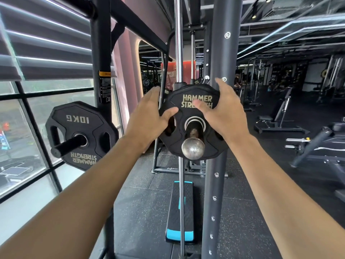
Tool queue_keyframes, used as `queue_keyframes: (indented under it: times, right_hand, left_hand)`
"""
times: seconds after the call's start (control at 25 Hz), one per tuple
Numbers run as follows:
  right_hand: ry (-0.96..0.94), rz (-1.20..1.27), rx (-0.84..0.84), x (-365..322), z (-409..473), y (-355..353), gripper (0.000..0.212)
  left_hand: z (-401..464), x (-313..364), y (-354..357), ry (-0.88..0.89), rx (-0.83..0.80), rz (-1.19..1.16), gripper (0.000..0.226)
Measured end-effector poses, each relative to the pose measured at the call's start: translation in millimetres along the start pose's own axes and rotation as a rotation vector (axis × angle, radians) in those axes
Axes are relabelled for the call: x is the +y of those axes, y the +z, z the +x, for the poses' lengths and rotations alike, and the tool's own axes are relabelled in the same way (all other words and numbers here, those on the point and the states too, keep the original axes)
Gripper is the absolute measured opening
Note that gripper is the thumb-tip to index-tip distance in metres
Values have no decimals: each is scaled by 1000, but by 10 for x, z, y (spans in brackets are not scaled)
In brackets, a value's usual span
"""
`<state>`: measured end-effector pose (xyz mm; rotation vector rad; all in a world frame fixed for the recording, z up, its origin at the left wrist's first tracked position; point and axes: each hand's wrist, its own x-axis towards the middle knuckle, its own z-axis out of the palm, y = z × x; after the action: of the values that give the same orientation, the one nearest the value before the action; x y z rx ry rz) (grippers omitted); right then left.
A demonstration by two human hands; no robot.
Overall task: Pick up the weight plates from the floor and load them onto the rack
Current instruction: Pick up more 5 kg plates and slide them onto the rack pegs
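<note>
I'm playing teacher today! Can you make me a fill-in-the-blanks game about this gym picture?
1. The plate between the left hand and right hand sits on a peg with a shiny ____ end.
2. The gold words on it say HAMMER ____.
3. The other plate, by the window, is marked ____ KG.
4. The step on the floor has ____ ends.

Answers: round, STRENGTH, 10, blue

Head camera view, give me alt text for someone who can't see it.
Two bare hands, the left hand and the right hand, press a black weight plate onto a steel rack peg. A 10 kg plate hangs on another peg at left, beside a window.
</note>
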<state>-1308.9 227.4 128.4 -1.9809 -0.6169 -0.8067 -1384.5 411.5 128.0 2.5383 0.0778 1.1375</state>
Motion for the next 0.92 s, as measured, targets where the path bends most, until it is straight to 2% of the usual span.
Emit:
queue_keyframes:
  times: [0.24, 0.44, 0.64, 0.8, 0.92]
  right_hand:
    - [-175, 100, -108, -785, -197, 150, 78]
    - [-288, 178, -214, -1334, -573, 532, 73]
    - [-346, 288, -418, -1709, -1036, 1282, 71]
    - [-384, 274, -591, -2008, -1471, 2058, 73]
    - [-391, 265, -739, -2211, -1820, 2687, 74]
  left_hand:
    - [-315, -282, -634, 15, 65, 266, 85]
    - [-780, -672, -1157, -48, 122, 404, 75]
    - [-1382, -1242, -1651, -263, 129, 544, 73]
    - [-1896, -1876, -1923, -455, 86, 630, 83]
    - [-2267, -2481, -2032, -570, 64, 649, 76]
